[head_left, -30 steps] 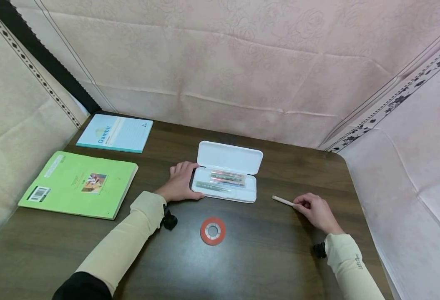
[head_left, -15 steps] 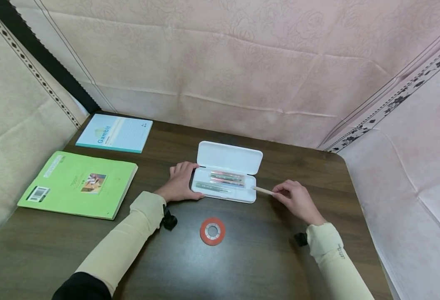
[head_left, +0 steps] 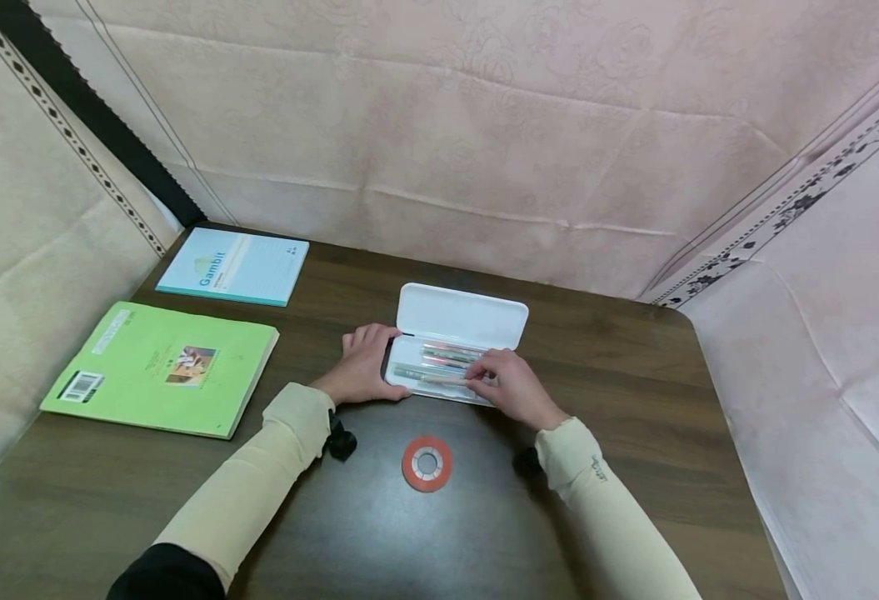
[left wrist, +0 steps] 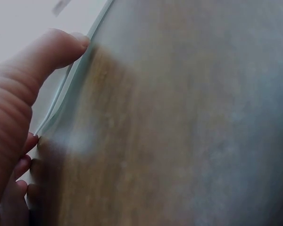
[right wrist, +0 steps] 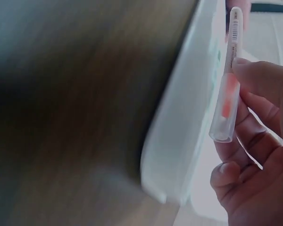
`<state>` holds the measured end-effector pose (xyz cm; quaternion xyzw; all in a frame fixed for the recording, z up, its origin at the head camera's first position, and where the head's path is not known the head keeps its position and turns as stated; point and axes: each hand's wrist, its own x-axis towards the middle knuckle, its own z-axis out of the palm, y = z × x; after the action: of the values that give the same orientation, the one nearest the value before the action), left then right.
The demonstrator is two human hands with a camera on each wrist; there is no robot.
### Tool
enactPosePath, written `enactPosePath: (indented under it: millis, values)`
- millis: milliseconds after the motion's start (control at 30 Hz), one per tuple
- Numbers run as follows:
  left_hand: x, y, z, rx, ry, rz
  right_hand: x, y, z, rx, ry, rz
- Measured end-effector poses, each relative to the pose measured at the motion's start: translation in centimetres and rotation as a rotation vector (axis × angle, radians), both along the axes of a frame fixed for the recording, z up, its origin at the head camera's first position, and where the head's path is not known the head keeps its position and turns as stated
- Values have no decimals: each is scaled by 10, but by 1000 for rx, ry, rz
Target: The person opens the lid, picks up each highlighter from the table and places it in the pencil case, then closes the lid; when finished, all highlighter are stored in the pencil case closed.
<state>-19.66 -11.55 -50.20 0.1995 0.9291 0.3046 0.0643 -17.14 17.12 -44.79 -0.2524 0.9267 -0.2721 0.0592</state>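
Observation:
A white pencil case [head_left: 461, 315] lies on the table with its lid raised and several pens [head_left: 446, 357] inside. My left hand [head_left: 360, 364] holds the case's left end between thumb and fingers; in the left wrist view the thumb [left wrist: 47, 54] lies on its edge. Over the front part of the case, my right hand [head_left: 512, 387] pinches a slim whitish pen [right wrist: 230, 89]. In the right wrist view this pen shows a barcode, a translucent cap and an orange part inside. Whether it touches the case floor I cannot tell.
A roll of orange-red tape [head_left: 427, 463] lies in front of the case. To the left are a green book [head_left: 154, 375] and, behind it, a light blue notebook [head_left: 252, 258]. Pale cloth [head_left: 439, 150] hangs round the table's back and sides.
My right hand has carried the pen leftward from the bare table at the right to over the open case. The left hand has stayed on the case's left end.

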Motion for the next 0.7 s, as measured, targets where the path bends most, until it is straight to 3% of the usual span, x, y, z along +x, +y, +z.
enactPosePath:
  millis: [300,700]
  values:
    - [-1,0,0,2,4,0,-3,-36,-11,13,3,22]
    - [-1,0,0,4,-4,2,-4,-36,-15,-28,-16,-16]
